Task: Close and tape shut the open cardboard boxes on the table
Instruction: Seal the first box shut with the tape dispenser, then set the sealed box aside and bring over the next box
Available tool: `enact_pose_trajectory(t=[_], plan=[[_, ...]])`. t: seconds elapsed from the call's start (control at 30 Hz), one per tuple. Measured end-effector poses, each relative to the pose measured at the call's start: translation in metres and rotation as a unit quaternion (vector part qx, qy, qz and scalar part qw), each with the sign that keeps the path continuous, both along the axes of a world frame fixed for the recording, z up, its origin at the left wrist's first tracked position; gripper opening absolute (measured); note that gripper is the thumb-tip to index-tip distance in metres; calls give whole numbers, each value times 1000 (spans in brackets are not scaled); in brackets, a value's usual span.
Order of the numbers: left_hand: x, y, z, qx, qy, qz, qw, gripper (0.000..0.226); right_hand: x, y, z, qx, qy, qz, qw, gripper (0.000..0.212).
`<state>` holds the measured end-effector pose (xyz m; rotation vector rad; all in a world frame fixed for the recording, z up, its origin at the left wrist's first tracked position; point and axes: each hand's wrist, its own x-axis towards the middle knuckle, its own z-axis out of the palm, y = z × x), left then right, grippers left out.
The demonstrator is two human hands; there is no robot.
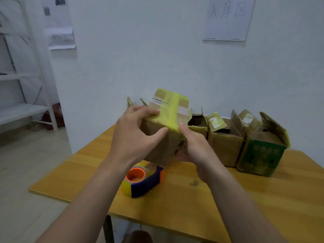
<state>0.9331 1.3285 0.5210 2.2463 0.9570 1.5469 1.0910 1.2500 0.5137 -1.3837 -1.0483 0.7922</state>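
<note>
1. Where the table (pixel 245 199) reaches the lower frame, both forearms cover its near edge, and only part of a dark leg shows beneath it.
2. The tape dispenser (pixel 142 179), blue with an orange hub and a yellow roll, lies on the table just below the hands. Its far end is hidden behind the left wrist and the box held above it.
3. The left hand (pixel 133 135) grips the taped box (pixel 166 120), fingers curled over its upper left edge and thumb across the near end face.
4. The right hand (pixel 194 148) holds the same box from below. Its thumb tip rests on the yellow tape at the near corner, and its fingers are mostly hidden under the box.
5. The taped box is held clear above the table and tilted. Its long axis runs away from the person and up toward the wall, with the yellow tape strip lying along it. The label print is blurred.
6. Beyond it, by the wall, stand a small open box (pixel 198 123), partly hidden, a middle open box (pixel 224 142) and a green box (pixel 261 155), all with their flaps raised.
7. A paper sheet (pixel 228 18) on the wall is cut off at the top.
</note>
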Motion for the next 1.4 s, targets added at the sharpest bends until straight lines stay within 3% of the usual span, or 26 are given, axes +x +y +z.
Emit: enact_pose_trajectory(t=[0.13,0.23,0.27,0.37,0.5,0.67,0.83,1.17,1.23,1.3,1.37,1.4], plan=[[-41,36,-17,-22,64,141,988,83,-58,82,-18,-25,19,52,998,46],[-66,75,-44,-55,75,219,971,91,-89,138,-36,-41,-6,88,995,92],[-72,91,-54,-71,72,234,967,90,-97,154,-42,-46,-12,98,994,97],[-86,134,-83,-102,38,258,960,86,-109,190,-55,-64,-18,130,989,72],[-96,170,-105,-128,-35,266,955,80,-105,214,-72,-74,-57,154,984,73],[-102,207,-122,-162,-40,286,943,79,-68,218,-83,-35,-243,72,967,42],[-80,253,-137,-197,8,295,935,78,-38,215,-93,-74,-386,6,919,37],[-19,326,-132,-248,97,239,934,83,-3,219,-104,-22,-344,45,938,23],[-9,319,-128,-232,134,272,924,81,2,213,-104,11,-354,29,935,13],[1,298,-122,-144,114,282,942,69,9,206,-102,50,-391,-45,918,6],[16,269,-117,-61,54,205,975,46,22,197,-99,37,-429,-112,896,14],[24,252,-116,-63,46,139,987,38,28,194,-99,1,-441,-126,889,25]])
